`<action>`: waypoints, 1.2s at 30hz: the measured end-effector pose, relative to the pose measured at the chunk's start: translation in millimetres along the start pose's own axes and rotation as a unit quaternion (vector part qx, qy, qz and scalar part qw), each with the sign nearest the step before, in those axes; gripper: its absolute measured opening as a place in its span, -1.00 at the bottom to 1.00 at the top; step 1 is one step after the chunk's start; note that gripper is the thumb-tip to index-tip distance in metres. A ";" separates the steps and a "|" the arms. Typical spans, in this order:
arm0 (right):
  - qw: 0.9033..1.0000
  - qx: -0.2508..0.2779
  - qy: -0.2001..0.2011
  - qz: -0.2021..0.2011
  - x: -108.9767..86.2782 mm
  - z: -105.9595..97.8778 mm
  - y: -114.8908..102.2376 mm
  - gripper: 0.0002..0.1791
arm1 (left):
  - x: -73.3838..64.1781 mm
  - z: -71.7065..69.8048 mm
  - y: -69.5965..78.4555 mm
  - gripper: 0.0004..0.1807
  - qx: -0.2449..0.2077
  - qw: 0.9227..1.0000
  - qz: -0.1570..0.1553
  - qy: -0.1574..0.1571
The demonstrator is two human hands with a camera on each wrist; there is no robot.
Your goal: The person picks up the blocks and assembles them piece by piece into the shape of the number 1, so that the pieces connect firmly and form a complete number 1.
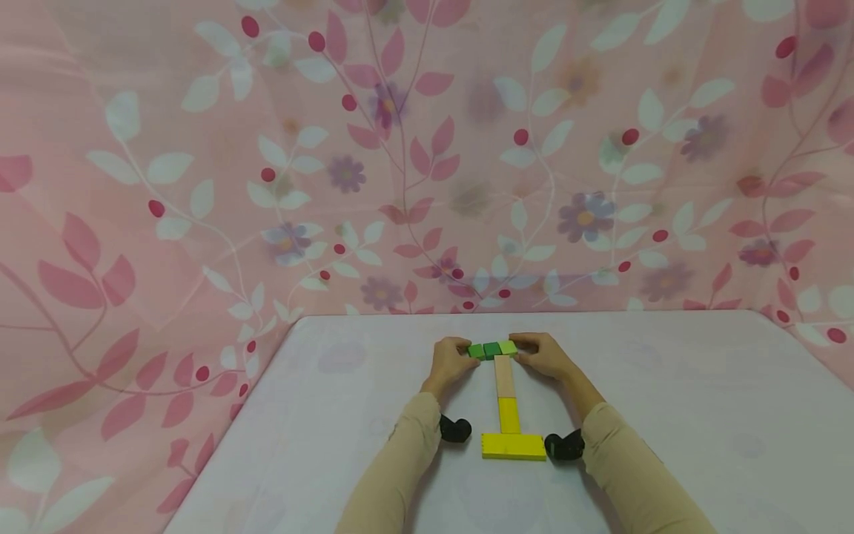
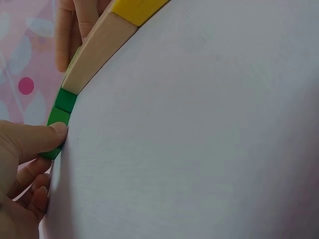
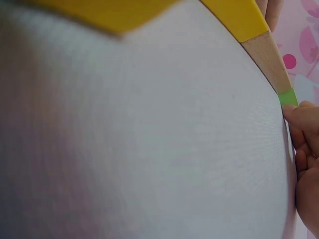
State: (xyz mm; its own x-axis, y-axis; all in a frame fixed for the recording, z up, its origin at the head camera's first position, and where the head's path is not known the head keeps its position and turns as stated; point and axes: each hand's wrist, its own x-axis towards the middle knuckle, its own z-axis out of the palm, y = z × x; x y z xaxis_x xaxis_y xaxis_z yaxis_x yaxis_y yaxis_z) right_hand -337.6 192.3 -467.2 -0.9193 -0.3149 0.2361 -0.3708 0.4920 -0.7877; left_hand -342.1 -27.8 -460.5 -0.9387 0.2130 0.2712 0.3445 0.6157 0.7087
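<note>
Three small green blocks form a row at the far part of the table. My left hand (image 1: pixel 450 363) pinches the left green block (image 1: pixel 476 352), its thumb on the near face in the left wrist view. A dark green block (image 1: pixel 492 350) sits in the middle. At the right end, my right hand (image 1: pixel 543 354) holds the light green block (image 1: pixel 508 348) between thumb and fingers. Toward me from the row runs a plain wooden block (image 1: pixel 505 377), then a yellow block (image 1: pixel 509 415). A longer yellow block (image 1: pixel 514 446) lies crosswise at the near end.
The blocks lie on a white-covered table (image 1: pixel 700 415). Behind it hangs a pink floral cloth (image 1: pixel 454 163). Black wrist cameras stick inward from both sleeves, the right one (image 1: pixel 564 446) close beside the long yellow block's end.
</note>
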 end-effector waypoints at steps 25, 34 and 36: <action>1.000 -0.003 0.003 0.006 1.2 -0.4 3.9 -0.54 | -3.5 3.4 -3.0 -0.54 -0.025 1.000 -0.001 0.014; 1.000 0.003 0.005 0.006 0.5 -1.1 3.1 -0.55 | -9.4 1.6 -5.6 -0.52 -0.060 0.998 -0.011 0.013; 1.000 0.006 0.005 0.003 0.5 -0.9 3.2 -0.56 | -11.4 1.3 -6.2 -0.52 -0.068 0.998 -0.012 0.012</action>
State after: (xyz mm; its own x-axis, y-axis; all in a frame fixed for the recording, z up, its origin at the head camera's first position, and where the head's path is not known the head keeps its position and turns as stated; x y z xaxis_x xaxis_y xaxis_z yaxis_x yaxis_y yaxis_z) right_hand -339.5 194.5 -469.1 -0.9227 -0.3038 0.2372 -0.3640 0.4843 -0.7956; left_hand -333.6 -33.0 -468.8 -0.9467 0.1802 0.2668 0.3219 0.5116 0.7966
